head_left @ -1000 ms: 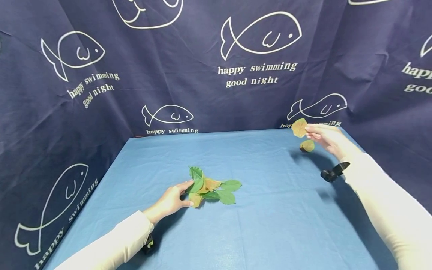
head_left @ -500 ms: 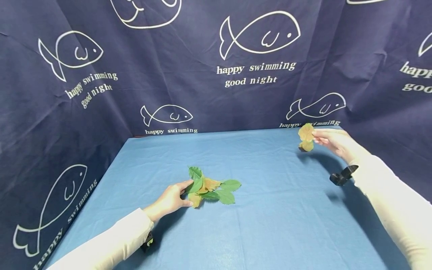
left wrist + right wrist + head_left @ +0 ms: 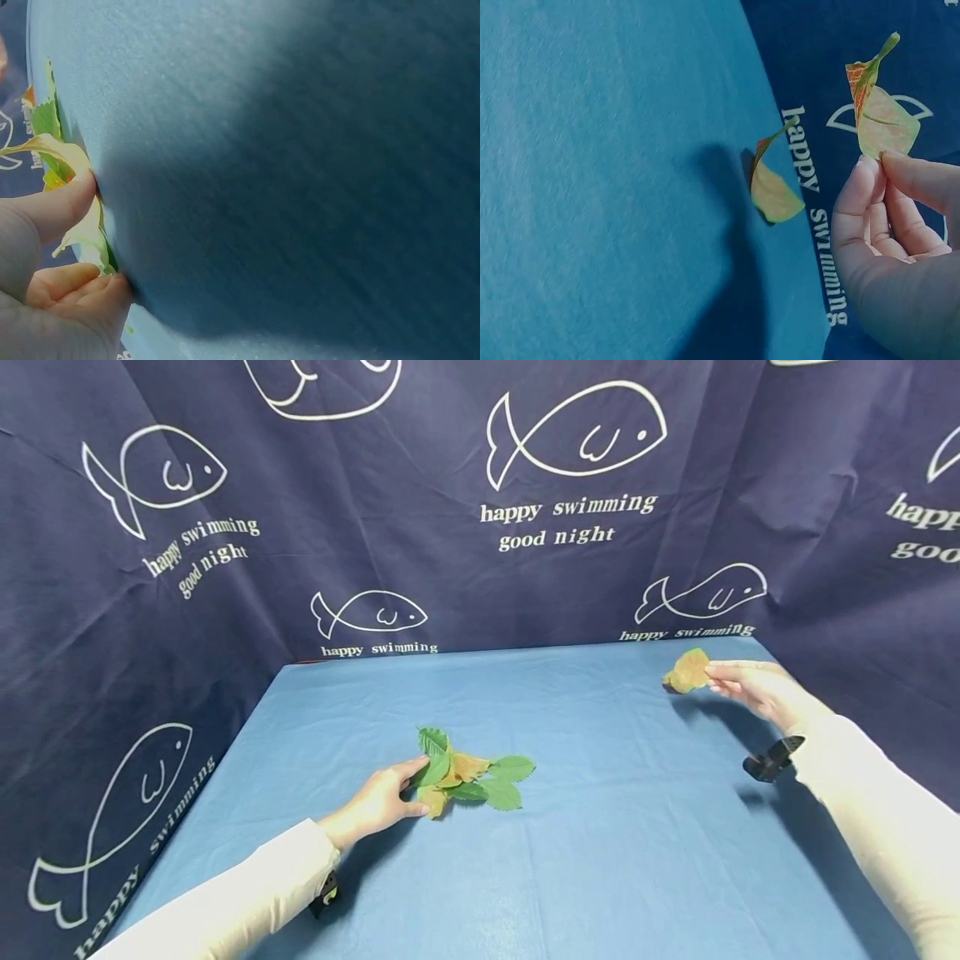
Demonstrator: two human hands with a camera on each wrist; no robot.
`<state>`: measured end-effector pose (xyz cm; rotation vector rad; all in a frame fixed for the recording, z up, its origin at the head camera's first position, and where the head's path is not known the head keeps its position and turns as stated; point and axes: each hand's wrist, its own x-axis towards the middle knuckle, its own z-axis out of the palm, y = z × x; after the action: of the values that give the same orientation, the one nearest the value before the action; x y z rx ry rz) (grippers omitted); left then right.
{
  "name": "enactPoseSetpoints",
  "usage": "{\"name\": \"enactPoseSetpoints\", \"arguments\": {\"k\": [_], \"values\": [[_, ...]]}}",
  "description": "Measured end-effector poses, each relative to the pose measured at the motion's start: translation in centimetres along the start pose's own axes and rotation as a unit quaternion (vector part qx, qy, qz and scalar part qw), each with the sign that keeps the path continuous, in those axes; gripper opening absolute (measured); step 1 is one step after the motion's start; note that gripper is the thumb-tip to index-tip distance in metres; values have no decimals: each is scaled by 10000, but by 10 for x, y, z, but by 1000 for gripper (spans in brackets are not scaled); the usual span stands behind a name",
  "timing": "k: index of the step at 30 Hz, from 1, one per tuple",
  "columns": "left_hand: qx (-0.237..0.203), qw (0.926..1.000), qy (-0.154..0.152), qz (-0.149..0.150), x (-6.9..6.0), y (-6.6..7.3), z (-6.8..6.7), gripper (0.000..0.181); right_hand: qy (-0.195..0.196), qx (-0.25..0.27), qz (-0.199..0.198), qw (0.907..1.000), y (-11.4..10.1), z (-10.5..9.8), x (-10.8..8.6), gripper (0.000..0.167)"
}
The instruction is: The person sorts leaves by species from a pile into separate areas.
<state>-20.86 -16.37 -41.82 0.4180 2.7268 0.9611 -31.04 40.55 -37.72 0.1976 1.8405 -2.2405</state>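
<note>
- Stretching sideways on the blue cloth [image 3: 592,868] in the leaf cluster [image 3: 471,767]: rightward with two smooth green leaves, up and leftward with a serrated leaf [image 3: 433,741].
- Touching the cluster's left edge with the left hand [image 3: 378,804], with thumb and fingertips moderately apart, the former on a yellow leaf [image 3: 432,802].
- Lying right at those fingertips, on the palm's right.
- Resting near the cloth's far right edge, in the second leaf [image 3: 776,196], left of the held leaf [image 3: 889,126].
- Pointing leftward from the fingers in the head view; upright, with curled top, in the right wrist view.
- Pinching that leaf's edge between thumb and fingertips of the right hand [image 3: 759,687].
</note>
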Motion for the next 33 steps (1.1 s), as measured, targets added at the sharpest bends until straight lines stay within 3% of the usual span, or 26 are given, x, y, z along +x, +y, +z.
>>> {"name": "enactPoseSetpoints", "arguments": {"k": [7, 12, 19, 33], "values": [[-298, 9995, -110, -65, 0, -4, -2, 80, 7, -511, 49, 9987, 7, -9, -3, 34], [-351, 9990, -244, -145, -3, -4, -5, 81, 165, -451, 136, 9988, 10, -10, -3, 34], [-153, 9994, -299, -89, -5, -2, -6, 79, 473, -405, 149, 9979, 19, -9, -5, 34], [497, 9987, -84, 96, -3, -1, 0, 76, 258, -1356, 455, 9894, 24, -11, -7, 34]]}}
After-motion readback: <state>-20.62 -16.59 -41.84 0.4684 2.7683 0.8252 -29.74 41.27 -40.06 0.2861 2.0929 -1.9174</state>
